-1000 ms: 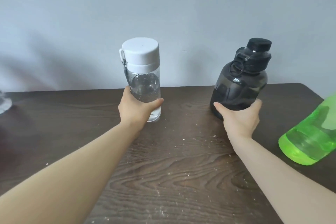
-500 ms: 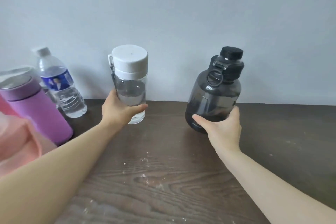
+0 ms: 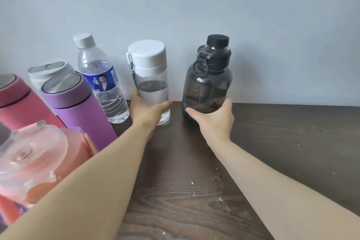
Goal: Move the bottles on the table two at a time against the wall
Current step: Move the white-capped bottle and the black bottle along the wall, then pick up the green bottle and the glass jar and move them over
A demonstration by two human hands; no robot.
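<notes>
both held bottles now stand much nearer the back edge of the table (image 3: 282,142) than a second ago, when they were out toward the middle of the dark wood, and a row of other bottles along the wall has come into sight on the left side.

left hand (image 3: 147,112) is wrapped around the lower part of the clear bottle (image 3: 151,84), thumb across the front and fingers curled behind it, gripping it firmly. this bottle has a white cap and a strap at its side, is part full of water, and stands upright close to the wall (image 3: 175,6); whether its base rests on the table cannot be told.

right hand (image 3: 213,120) clasps the base of the dark bottle (image 3: 207,87), thumb stretched along the front left and fingers curled around the right side. that smoky bottle has a black lid with a ring handle and sits upright near the back edge, just right of the clear one, a gap between them.

just beside the clear bottle on its left stands a water bottle (image 3: 101,80) with a blue label and white cap, at the back edge. further left is a purple flask (image 3: 78,107) with a metal lid, a white flask (image 3: 48,70) behind it against the wall, and a pink flask (image 3: 17,101) at the left side. a pink translucent bottle (image 3: 33,163) looms large and blurred at the near left corner of the view, partly behind the left forearm.

pale specks lie scattered on the wood near the front.
</notes>
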